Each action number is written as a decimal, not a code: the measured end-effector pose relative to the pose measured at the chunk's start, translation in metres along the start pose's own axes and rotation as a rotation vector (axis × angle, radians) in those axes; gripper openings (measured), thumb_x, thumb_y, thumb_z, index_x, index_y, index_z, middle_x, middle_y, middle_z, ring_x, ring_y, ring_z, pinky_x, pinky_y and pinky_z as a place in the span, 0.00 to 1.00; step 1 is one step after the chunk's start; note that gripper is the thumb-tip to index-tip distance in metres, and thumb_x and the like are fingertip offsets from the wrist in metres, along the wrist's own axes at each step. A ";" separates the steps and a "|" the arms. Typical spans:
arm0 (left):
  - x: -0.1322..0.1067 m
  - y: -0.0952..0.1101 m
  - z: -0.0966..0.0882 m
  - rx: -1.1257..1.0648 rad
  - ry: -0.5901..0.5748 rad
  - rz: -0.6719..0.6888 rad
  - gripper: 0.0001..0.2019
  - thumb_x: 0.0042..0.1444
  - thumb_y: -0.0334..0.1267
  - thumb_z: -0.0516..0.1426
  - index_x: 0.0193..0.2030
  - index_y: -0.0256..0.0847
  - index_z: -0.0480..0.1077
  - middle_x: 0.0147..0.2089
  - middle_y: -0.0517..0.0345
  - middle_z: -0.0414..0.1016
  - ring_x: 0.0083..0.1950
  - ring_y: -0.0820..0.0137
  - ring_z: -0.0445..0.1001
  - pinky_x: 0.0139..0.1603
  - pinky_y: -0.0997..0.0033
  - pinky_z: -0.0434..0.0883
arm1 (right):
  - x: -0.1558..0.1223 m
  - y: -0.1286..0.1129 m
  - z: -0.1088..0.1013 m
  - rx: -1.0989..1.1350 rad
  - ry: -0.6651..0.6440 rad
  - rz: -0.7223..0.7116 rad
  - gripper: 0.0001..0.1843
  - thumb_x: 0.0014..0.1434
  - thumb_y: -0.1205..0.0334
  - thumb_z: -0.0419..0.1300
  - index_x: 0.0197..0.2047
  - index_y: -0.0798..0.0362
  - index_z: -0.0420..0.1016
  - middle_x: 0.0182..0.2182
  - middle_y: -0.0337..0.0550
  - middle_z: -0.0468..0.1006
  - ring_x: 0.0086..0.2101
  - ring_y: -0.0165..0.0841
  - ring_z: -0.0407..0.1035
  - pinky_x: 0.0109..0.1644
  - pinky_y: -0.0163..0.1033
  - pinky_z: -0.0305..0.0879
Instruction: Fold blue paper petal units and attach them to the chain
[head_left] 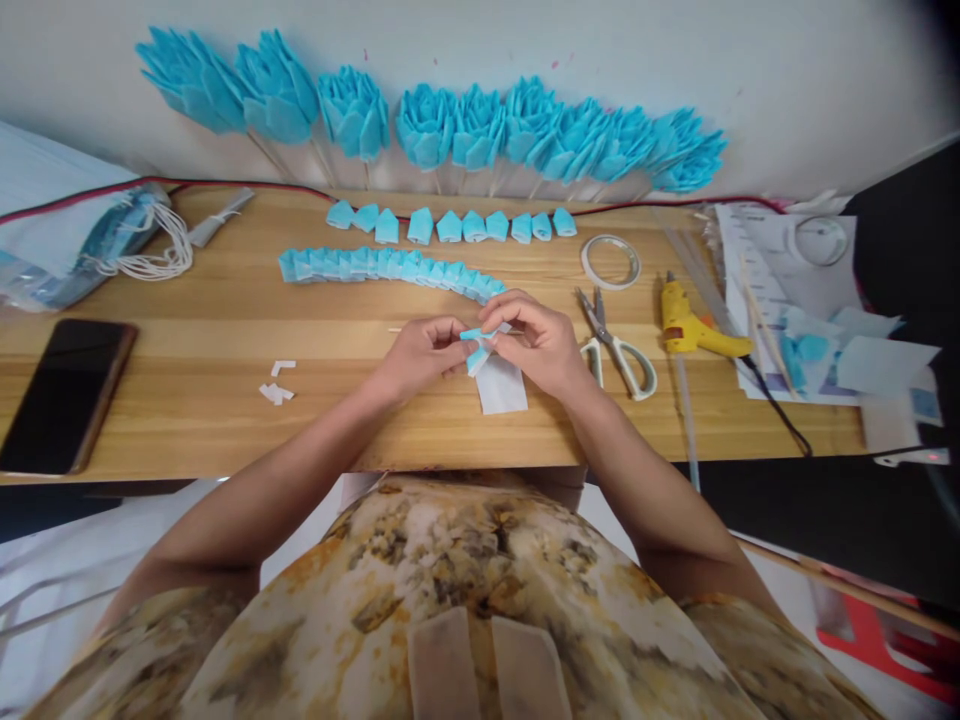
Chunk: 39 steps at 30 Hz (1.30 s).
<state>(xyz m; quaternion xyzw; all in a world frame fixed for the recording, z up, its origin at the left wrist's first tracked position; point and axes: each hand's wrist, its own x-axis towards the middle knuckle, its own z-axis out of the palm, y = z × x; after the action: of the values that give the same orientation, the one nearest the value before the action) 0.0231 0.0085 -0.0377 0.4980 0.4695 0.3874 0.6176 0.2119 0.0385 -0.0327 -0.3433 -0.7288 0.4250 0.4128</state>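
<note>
Between both hands is a small piece of folded blue paper (477, 362) with a white inner side. My left hand (426, 352) pinches its left edge, while my right hand (534, 340) grips it from the right and above. Below my right hand a pale square sheet (502, 388) lies on the table; whether it touches the folded piece I cannot tell. Just beyond the hands runs a curved row of folded blue petals (390, 266). Farther back are several separate folded blue pieces (450, 226). Scissors (616, 345) with white handles rest beside my right hand.
Blue paper flowers (427, 125) on sticks lean along the wall. A yellow glue gun (694, 325), a tape roll (610, 262) and papers (825, 260) are on the right. To the left lie a phone (67, 395), white scraps (277, 390) and white cord (161, 245).
</note>
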 end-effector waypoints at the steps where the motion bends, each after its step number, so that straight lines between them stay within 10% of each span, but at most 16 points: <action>1: 0.000 0.000 0.000 -0.015 0.000 -0.001 0.13 0.50 0.44 0.65 0.28 0.39 0.69 0.21 0.63 0.69 0.22 0.78 0.63 0.25 0.77 0.61 | 0.000 0.000 -0.001 -0.022 -0.010 -0.040 0.02 0.57 0.64 0.63 0.34 0.49 0.78 0.42 0.44 0.80 0.46 0.37 0.73 0.52 0.46 0.69; 21: -0.001 0.001 0.000 -0.085 -0.007 0.001 0.17 0.49 0.50 0.68 0.31 0.38 0.71 0.22 0.63 0.72 0.22 0.78 0.66 0.24 0.77 0.63 | 0.000 0.001 -0.001 -0.154 -0.011 -0.096 0.09 0.57 0.71 0.59 0.35 0.49 0.79 0.45 0.44 0.81 0.47 0.37 0.74 0.52 0.47 0.70; 31: 0.002 -0.001 -0.001 -0.091 0.128 0.058 0.12 0.48 0.44 0.67 0.28 0.39 0.72 0.21 0.63 0.73 0.21 0.78 0.66 0.24 0.77 0.64 | -0.002 0.003 -0.005 0.188 0.043 0.194 0.17 0.67 0.49 0.57 0.53 0.46 0.77 0.47 0.42 0.81 0.50 0.37 0.74 0.48 0.42 0.73; 39: 0.003 -0.004 0.003 -0.066 0.180 0.119 0.11 0.49 0.44 0.66 0.28 0.39 0.73 0.20 0.63 0.71 0.20 0.78 0.65 0.23 0.78 0.64 | 0.001 0.003 0.000 0.231 -0.056 0.356 0.24 0.59 0.38 0.62 0.27 0.52 0.72 0.25 0.40 0.75 0.25 0.29 0.68 0.24 0.34 0.64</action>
<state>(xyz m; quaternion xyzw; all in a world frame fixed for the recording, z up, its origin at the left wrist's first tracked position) 0.0269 0.0102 -0.0423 0.4678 0.4797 0.4816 0.5650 0.2117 0.0407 -0.0351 -0.4048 -0.6144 0.5813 0.3474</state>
